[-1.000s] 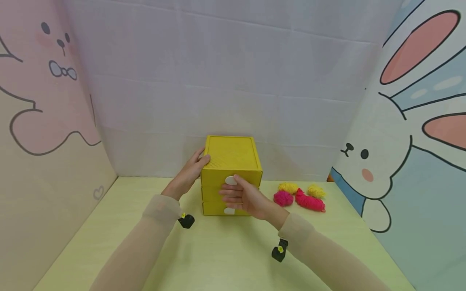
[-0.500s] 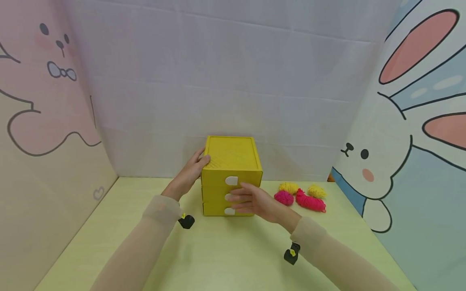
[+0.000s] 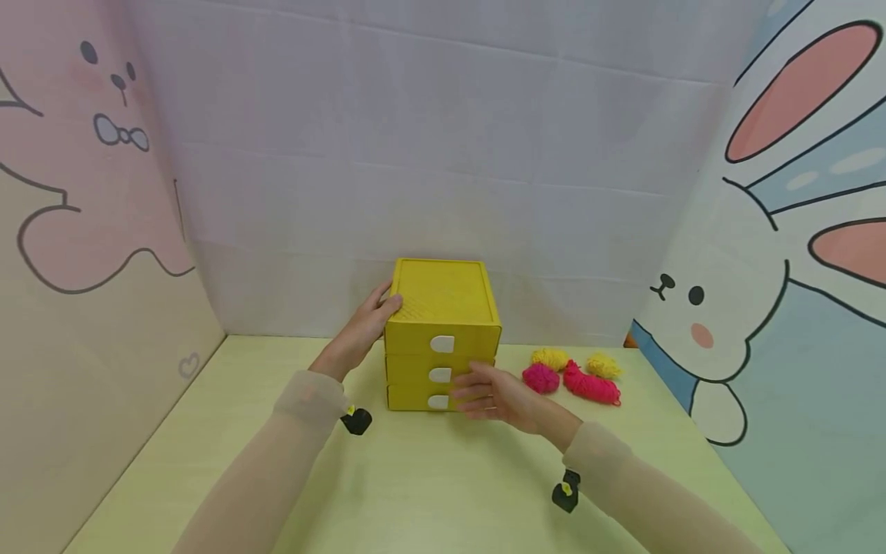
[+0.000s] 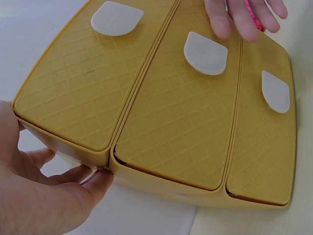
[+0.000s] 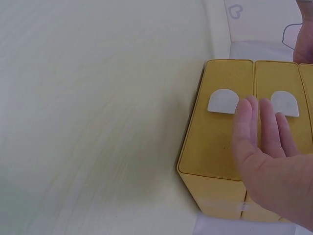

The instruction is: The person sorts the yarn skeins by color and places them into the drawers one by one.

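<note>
A yellow three-drawer storage box [image 3: 443, 292] stands against the back wall, its drawers closed, each with a white tab handle [image 3: 441, 344]. My left hand [image 3: 360, 327] holds its left side, thumb over the top edge and fingers along the side wall. In the left wrist view those bent fingers [image 4: 73, 176] press on the side of the upper drawers. In front of the right part of the lower drawers is my right hand [image 3: 501, 396], its fingers extended and holding nothing. The right wrist view shows that hand overlapping the drawer fronts near the tabs [image 5: 223, 101].
Right of the box lie yellow yarn bundles [image 3: 550, 358], a magenta yarn ball [image 3: 541, 378] and a long pink-red yarn skein [image 3: 591, 384]. Printed cloth walls [image 3: 450, 154] enclose the pale table [image 3: 415, 485] at the back and both sides.
My right hand has drawn back from the top drawer's tab, moving right and slightly down, uncovering the tabs. The left hand keeps its place on the box.
</note>
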Action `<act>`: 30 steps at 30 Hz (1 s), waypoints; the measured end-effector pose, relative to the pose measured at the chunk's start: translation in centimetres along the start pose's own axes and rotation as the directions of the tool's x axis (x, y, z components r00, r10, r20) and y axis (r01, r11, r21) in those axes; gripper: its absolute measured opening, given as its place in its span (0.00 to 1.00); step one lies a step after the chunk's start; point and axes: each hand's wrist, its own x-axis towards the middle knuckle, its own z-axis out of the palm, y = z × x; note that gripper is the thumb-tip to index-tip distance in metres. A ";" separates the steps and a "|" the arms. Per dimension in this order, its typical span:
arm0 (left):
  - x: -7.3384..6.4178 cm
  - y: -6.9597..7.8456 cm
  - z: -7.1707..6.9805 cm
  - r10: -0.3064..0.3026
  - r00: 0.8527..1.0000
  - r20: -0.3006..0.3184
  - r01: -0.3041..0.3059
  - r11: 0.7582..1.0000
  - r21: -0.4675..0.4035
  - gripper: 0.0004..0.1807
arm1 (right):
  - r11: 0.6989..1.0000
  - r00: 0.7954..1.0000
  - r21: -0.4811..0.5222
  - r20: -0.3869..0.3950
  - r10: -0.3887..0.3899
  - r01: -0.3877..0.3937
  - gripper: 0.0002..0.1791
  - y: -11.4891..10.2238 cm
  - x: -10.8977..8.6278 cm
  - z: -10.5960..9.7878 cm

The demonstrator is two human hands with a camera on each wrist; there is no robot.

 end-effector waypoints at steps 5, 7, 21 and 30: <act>-0.1 0.2 0.1 -0.007 1.000 -0.003 0.007 1.000 0.004 0.39 | 1.000 1.000 0.004 -0.013 0.017 -0.017 0.36 0.7 0.4 0.2; -0.1 0.2 0.1 -0.006 1.000 -0.003 0.006 1.000 0.006 0.39 | 1.000 1.000 -0.002 -0.006 0.022 -0.022 0.36 0.8 0.5 0.4; -0.2 0.5 0.3 -0.007 1.000 -0.018 0.007 1.000 0.014 0.39 | 0.997 0.998 0.060 0.046 0.039 -0.042 0.41 1.4 2.4 2.1; -0.3 0.7 0.3 -0.007 1.000 -0.016 0.007 1.000 0.017 0.39 | 0.990 0.999 0.134 0.013 0.044 -0.045 0.42 1.2 3.0 3.3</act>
